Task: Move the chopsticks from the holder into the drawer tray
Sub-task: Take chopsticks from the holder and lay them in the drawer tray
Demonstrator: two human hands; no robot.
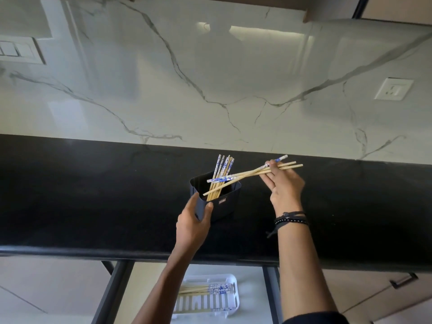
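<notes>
In the middle of the frame, on the black counter (93,195), the left hand (194,224) is wrapped around the near corner of the dark holder (225,204), thumb on one face and fingers on the other, steadying it. And there's the right hand (284,185), just to the right of the holder and above the counter, pinching a small bunch of chopsticks (247,175) between thumb and fingertips, the rest of the fingers spread loose. That bunch lies nearly level, its left ends over the holder's mouth, its right ends poking out past the fingers toward the marble wall (210,78). Three or so in the grip, though where they cross I can't count them for sure.

Inside the holder a cluster of chopsticks (222,174) stands upright, leaning toward the wall, so there's more to fetch. Down at the bottom centre of the frame, the drawer (252,300) is open under the counter's edge, and the white tray (230,300) in it already holds some chopsticks (205,289) lying flat along its upper side, partly hidden by the left forearm.

So, by my reckoning, somewhere around the middle: one lot delivered, one lot in hand and not yet over the drawer, one lot waiting.
</notes>
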